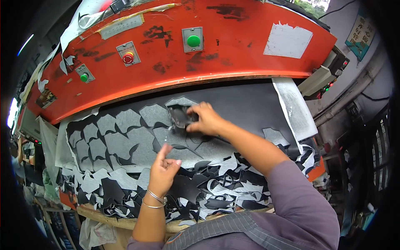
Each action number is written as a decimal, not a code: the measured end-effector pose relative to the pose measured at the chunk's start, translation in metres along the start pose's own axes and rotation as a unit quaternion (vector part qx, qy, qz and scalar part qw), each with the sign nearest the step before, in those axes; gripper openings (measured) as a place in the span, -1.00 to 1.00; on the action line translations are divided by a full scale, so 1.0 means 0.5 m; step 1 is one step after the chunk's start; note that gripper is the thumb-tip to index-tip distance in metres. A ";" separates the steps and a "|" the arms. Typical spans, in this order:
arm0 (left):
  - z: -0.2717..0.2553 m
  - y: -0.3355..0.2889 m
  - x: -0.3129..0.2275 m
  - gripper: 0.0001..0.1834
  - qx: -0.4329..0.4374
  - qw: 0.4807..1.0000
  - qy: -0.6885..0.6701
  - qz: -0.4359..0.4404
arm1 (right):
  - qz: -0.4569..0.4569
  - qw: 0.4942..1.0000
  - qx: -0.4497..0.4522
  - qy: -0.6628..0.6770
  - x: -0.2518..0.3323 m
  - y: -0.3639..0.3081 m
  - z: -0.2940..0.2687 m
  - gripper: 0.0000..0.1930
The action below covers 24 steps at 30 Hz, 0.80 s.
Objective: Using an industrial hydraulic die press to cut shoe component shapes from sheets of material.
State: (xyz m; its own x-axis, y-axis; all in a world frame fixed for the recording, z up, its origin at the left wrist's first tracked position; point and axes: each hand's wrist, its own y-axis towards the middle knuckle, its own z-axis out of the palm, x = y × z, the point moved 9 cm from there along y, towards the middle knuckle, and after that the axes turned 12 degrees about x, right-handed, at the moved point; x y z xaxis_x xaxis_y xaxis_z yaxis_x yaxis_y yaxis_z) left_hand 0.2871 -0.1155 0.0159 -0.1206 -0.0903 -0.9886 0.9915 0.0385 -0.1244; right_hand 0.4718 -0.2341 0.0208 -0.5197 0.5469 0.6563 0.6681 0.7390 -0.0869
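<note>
On the black sheet (246,102), the dark cutting die (180,116) lay just left of the right hand (205,118), pinched by it, long axis unclear, while the left hand (163,167) hung nearer the body, loosely open.

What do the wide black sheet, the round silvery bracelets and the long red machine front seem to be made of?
Black sheet: perhaps matte synthetic leather; its surface looks evenly dull.
Bracelets: polished metal, judging by bright glints.
Machine front: probably painted metal; glossy edge, dark scuffs.
</note>
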 end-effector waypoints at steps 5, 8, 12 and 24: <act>0.081 -0.005 -0.003 0.17 0.092 0.986 -0.133 0.040 | -0.070 0.885 0.188 0.419 0.066 -0.231 0.147 -0.41; 0.120 -0.031 0.015 0.21 0.113 0.980 0.166 -0.015 | -0.110 0.928 0.258 0.243 0.079 -0.302 0.176 -0.34; 0.126 -0.063 0.053 -0.50 0.029 0.989 0.148 -0.014 | -0.069 0.950 0.276 0.130 0.077 -0.351 0.126 -0.37; 0.078 -0.059 -0.078 -0.46 -0.014 0.819 0.569 0.065 | 0.042 0.994 0.039 -0.092 -0.176 -0.255 -0.116 -0.53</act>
State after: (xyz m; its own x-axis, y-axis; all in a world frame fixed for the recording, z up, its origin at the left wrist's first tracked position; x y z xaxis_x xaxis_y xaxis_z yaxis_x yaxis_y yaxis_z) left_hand 0.2645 -0.1520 0.0614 0.0027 0.9029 -0.4299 1.0000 -0.0016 0.0029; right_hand 0.4632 -0.3991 0.0176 -0.5573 0.6660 0.4959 0.6740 0.7117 -0.1982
